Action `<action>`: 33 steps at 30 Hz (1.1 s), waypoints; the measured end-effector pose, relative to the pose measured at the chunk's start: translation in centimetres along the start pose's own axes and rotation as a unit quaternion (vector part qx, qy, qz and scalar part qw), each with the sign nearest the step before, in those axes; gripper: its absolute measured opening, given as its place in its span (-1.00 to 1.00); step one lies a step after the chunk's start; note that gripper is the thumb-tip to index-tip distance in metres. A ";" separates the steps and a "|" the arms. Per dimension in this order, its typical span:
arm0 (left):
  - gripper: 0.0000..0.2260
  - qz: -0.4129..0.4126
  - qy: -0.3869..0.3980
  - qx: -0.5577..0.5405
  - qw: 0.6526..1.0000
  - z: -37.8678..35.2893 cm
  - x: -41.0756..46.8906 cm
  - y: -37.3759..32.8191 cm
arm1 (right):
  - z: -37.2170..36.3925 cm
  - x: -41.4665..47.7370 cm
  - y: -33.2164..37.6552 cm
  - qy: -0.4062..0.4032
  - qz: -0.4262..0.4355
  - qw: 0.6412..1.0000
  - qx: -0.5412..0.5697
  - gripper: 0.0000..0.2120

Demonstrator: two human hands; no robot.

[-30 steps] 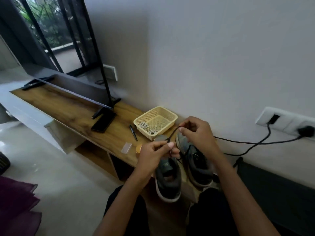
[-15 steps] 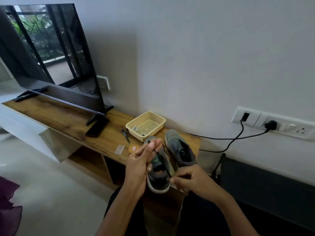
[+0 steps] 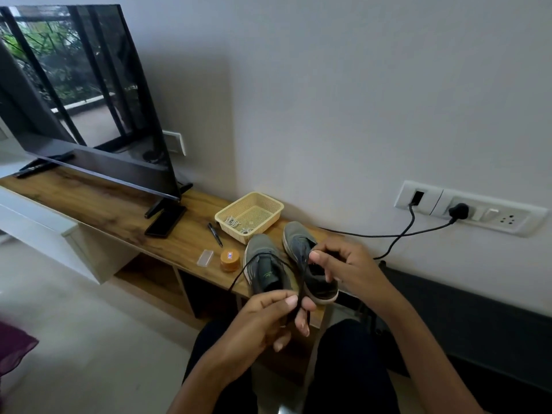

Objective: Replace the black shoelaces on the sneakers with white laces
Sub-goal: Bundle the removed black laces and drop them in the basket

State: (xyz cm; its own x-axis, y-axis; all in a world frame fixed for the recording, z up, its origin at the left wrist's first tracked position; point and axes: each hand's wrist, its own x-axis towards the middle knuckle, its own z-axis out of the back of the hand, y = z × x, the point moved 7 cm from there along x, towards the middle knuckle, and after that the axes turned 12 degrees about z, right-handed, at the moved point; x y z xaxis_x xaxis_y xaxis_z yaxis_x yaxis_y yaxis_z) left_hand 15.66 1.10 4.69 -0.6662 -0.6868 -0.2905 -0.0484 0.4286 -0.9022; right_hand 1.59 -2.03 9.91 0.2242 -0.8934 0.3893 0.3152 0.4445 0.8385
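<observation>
Two grey sneakers stand side by side at the right end of the wooden shelf: the left sneaker [image 3: 263, 264] and the right sneaker [image 3: 301, 246]. A loose black shoelace [image 3: 249, 264] loops in the air above the left sneaker. My left hand [image 3: 268, 321] pinches the lace in front of the shoes. My right hand [image 3: 343, 267] hovers over the right sneaker and pinches the other part of the same lace. White laces [image 3: 234, 222] lie in the yellow basket [image 3: 265, 204] behind the shoes.
A television [image 3: 89, 115] stands on the wooden shelf [image 3: 104, 210], with a dark phone [image 3: 165, 221], a pen [image 3: 215, 234], a clear small case [image 3: 205, 257] and an orange lid [image 3: 230, 259] nearby. A black cable [image 3: 397, 234] runs to the wall socket [image 3: 469, 209].
My right hand rose from the shelf's front edge to above the right sneaker. My left hand dropped lower and now pinches the lace, which loops wider.
</observation>
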 end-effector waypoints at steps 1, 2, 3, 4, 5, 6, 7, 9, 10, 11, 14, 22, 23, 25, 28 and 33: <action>-0.79 -0.006 0.013 -0.056 0.998 -0.4 -0.3 -0.5 | -0.3 -0.3 -0.4 0.001 -0.012 1.000 0.004 -0.85; -0.81 -0.015 0.012 -0.116 0.993 -0.5 -0.6 -1.1 | -0.6 -0.6 -0.8 0.002 -0.019 1.000 0.010 -0.84; -0.82 -0.023 -0.006 -0.170 0.985 -0.3 -0.7 -1.7 | -1.0 -1.0 -1.0 0.001 -0.025 1.000 0.017 -0.79; -0.83 -0.035 -0.032 -0.214 0.976 0.2 -0.8 -2.2 | -1.2 -1.4 -1.2 -0.002 -0.032 0.999 0.024 -0.74; -0.82 -0.052 -0.057 -0.247 0.966 0.7 -0.8 -2.9 | -1.6 -1.8 -1.3 -0.005 -0.044 0.999 0.028 -0.72; -0.80 -0.074 -0.078 -0.267 0.958 1.2 -0.8 -3.7 | -2.0 -2.2 -1.4 -0.004 -0.058 0.998 0.026 -0.73; -0.79 -0.095 -0.102 -0.274 0.952 1.7 -0.9 -4.5 | -2.6 -2.7 -1.4 0.005 -0.068 0.997 0.025 -0.78; -0.78 -0.126 -0.166 -0.247 0.946 3.0 -1.1 -5.6 | -4.3 -3.6 -1.0 0.055 -0.086 0.994 0.025 -0.82; -0.78 -0.140 -0.206 -0.200 0.948 3.6 -1.2 -6.0 | -5.1 -4.0 -0.8 0.085 -0.089 0.992 0.023 -0.81; -0.79 -0.151 -0.245 -0.129 0.949 4.0 -1.4 -6.4 | -5.8 -4.4 -0.5 0.109 -0.088 0.990 0.024 -0.79; -0.83 -0.169 -0.314 0.100 0.929 4.3 -1.4 -6.9 | -6.1 -4.6 1.5 0.143 -0.061 0.987 0.039 -0.78; -0.80 -0.052 -0.156 0.204 0.965 0.9 -1.2 -4.1 | -0.2 0.1 6.1 0.048 0.048 0.997 -0.022 -0.82; -0.79 -0.040 -0.134 0.171 0.975 0.7 -1.3 -3.8 | 0.4 0.5 5.8 0.034 0.053 0.998 -0.023 -0.79; -0.75 -0.036 -0.094 0.114 0.988 0.4 -1.8 -3.7 | 1.1 1.2 4.6 0.015 0.051 0.999 -0.011 -0.78; -0.71 -0.050 -0.054 -0.022 0.997 0.0 -2.4 -4.7 | 0.0 0.9 2.3 0.016 -0.004 0.999 0.029 -0.86; -0.70 -0.096 -0.112 -0.107 0.983 2.1 -1.6 -6.2 | -4.6 -1.7 0.1 0.103 -0.048 0.993 0.027 -0.79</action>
State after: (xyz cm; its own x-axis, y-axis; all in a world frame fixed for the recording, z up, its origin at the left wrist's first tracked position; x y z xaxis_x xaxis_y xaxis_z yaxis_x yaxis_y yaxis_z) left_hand 18.58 -1.62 10.09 -0.4502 -0.8687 -0.2066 -0.3281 0.3762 -0.8665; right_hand 5.51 -0.14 7.54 0.3809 -0.8969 0.2246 0.2963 0.3485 0.8892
